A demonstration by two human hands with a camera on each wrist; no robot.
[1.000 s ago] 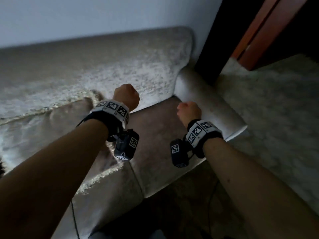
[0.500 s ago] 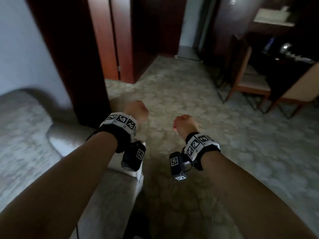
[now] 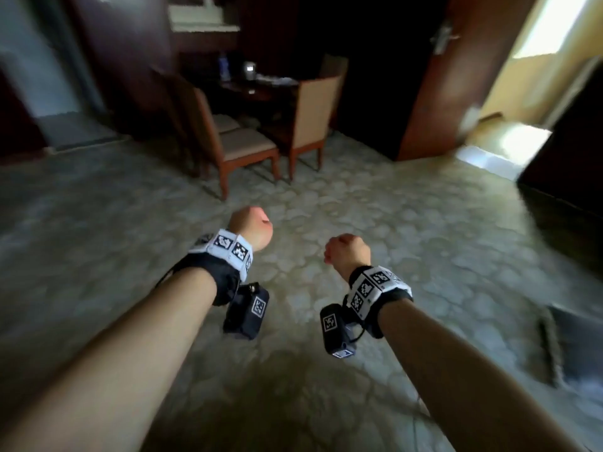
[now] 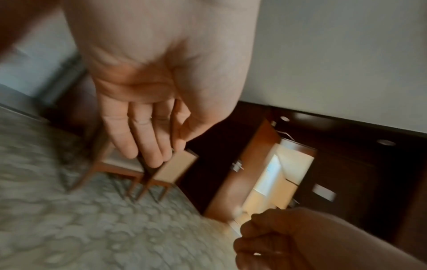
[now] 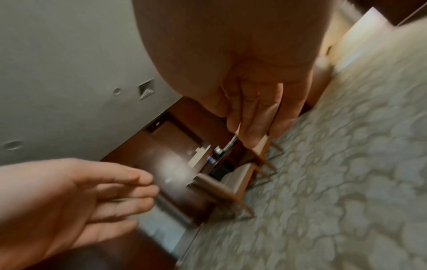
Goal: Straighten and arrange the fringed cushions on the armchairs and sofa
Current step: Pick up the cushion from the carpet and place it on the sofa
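Your hands are empty, left hand (image 3: 250, 230) then right hand (image 3: 347, 255) raised apart over the carpet (image 3: 424, 243) with fingers loosely curled, likely free for the next seat, since no fringed cushion shows, only wooden chairs (image 3: 243, 141) ahead.

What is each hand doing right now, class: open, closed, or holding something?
Left hand: open, fingers loosely extended, holding nothing.
Right hand: open, fingers relaxed, holding nothing.
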